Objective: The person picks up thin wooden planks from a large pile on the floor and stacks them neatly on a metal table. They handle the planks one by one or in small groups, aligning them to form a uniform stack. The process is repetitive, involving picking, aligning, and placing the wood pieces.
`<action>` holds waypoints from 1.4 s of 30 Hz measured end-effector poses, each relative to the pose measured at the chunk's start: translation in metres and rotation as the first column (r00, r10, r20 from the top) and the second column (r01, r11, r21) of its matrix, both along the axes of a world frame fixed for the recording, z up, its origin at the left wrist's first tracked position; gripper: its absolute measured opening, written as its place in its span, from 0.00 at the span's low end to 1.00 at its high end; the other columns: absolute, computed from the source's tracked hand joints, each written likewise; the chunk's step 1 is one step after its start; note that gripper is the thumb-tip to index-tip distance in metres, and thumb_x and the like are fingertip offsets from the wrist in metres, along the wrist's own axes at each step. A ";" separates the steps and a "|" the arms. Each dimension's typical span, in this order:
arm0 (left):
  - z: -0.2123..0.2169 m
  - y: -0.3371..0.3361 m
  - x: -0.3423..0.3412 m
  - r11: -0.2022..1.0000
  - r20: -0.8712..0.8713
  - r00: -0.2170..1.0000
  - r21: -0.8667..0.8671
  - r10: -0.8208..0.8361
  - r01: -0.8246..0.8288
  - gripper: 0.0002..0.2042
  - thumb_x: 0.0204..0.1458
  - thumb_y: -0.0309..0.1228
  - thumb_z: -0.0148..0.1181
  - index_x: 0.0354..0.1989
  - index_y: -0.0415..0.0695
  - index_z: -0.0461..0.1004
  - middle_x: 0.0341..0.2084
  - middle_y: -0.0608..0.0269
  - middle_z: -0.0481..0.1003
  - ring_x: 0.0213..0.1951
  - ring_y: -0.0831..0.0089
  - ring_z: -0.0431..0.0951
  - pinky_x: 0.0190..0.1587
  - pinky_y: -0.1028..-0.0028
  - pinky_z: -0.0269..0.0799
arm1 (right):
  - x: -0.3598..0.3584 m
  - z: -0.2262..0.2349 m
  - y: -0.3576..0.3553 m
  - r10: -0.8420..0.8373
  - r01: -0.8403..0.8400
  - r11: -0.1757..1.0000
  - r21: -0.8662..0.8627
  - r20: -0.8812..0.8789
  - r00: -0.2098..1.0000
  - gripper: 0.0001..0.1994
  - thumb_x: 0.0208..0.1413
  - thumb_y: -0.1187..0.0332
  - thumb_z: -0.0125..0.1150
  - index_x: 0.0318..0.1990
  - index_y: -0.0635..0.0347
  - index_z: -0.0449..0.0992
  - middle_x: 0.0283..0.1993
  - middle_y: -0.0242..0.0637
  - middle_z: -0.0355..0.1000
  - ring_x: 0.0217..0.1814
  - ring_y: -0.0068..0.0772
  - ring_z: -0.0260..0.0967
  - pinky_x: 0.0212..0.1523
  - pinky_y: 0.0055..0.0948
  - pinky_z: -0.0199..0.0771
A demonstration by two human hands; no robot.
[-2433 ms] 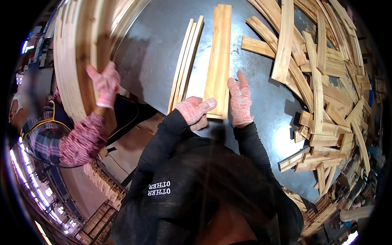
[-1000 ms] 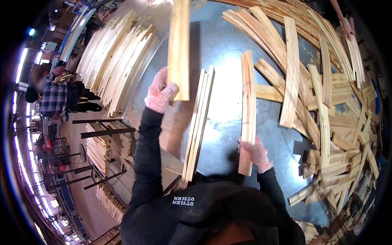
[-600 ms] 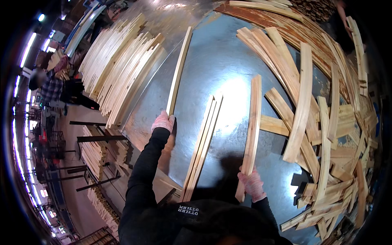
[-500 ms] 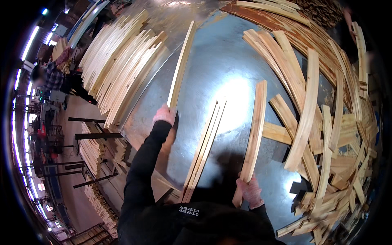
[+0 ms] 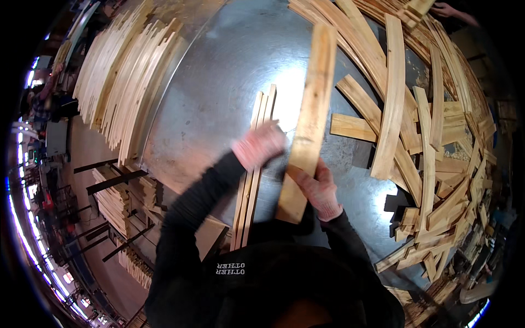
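Observation:
My right hand point(image 5: 320, 191), in a pale pink glove, grips a wooden board point(image 5: 313, 93) near its lower end, thumb across the broad face. The board is raised at a tilt above the grey metal tabletop point(image 5: 202, 98). My left hand point(image 5: 260, 145), gloved alike, is just left of the board and over some narrow wooden strips point(image 5: 247, 205) that lie side by side on the table. Motion smears its fingers, so their hold cannot be made out.
A large row of pale strips point(image 5: 117, 76) lies along the table's left side. At right are crossed boards point(image 5: 389, 98) and a jumbled heap of short offcuts point(image 5: 445, 224). Another person's hand point(image 5: 445, 10) shows at the top right. Racks with strips point(image 5: 112, 194) stand lower left.
My left hand has let go of the strip it held at left and moved right, toward the board. My right hand has lifted and turned the board broad face up. The view has shifted.

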State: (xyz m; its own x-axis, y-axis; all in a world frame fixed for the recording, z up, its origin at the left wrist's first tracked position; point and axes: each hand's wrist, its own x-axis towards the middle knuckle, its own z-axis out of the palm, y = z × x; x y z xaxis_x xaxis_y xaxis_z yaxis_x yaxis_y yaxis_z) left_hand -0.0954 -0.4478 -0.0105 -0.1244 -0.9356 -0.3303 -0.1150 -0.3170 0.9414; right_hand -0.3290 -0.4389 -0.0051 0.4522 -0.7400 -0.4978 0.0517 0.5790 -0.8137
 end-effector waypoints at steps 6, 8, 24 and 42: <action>0.019 0.060 0.018 0.886 0.037 0.887 0.037 0.460 -0.462 0.18 0.54 0.31 0.64 0.52 0.38 0.71 0.36 0.64 0.77 0.37 0.79 0.75 0.41 0.78 0.74 | 0.030 -0.021 0.027 0.103 -0.064 0.858 -0.509 0.049 0.994 0.30 0.60 0.69 0.60 0.66 0.70 0.58 0.49 0.36 0.74 0.51 0.23 0.69 0.55 0.22 0.67; 0.033 0.071 0.070 0.769 0.420 0.748 0.163 0.513 -0.618 0.16 0.52 0.34 0.66 0.46 0.40 0.75 0.31 0.63 0.79 0.34 0.79 0.76 0.38 0.74 0.74 | 0.024 -0.033 0.045 0.039 -0.081 0.914 -0.399 -0.112 0.993 0.32 0.59 0.71 0.60 0.68 0.71 0.54 0.48 0.34 0.72 0.49 0.20 0.67 0.54 0.21 0.67; -0.041 0.135 0.215 0.782 0.796 -0.036 -0.600 0.604 -0.170 0.33 0.41 0.52 0.65 0.52 0.41 0.69 0.41 0.46 0.75 0.43 0.52 0.77 0.42 0.59 0.74 | 0.069 -0.047 0.119 0.305 -0.563 0.795 -0.227 -0.652 0.694 0.27 0.61 0.62 0.54 0.67 0.56 0.60 0.54 0.50 0.72 0.56 0.52 0.69 0.57 0.40 0.68; 0.025 0.275 0.046 0.689 -0.015 0.689 0.058 0.725 -0.723 0.28 0.41 0.25 0.68 0.54 0.36 0.68 0.42 0.61 0.76 0.43 0.75 0.74 0.50 0.73 0.71 | 0.096 -0.032 0.138 0.164 -0.166 0.978 0.129 0.027 0.986 0.26 0.62 0.69 0.57 0.65 0.72 0.59 0.40 0.34 0.71 0.36 0.21 0.68 0.41 0.24 0.74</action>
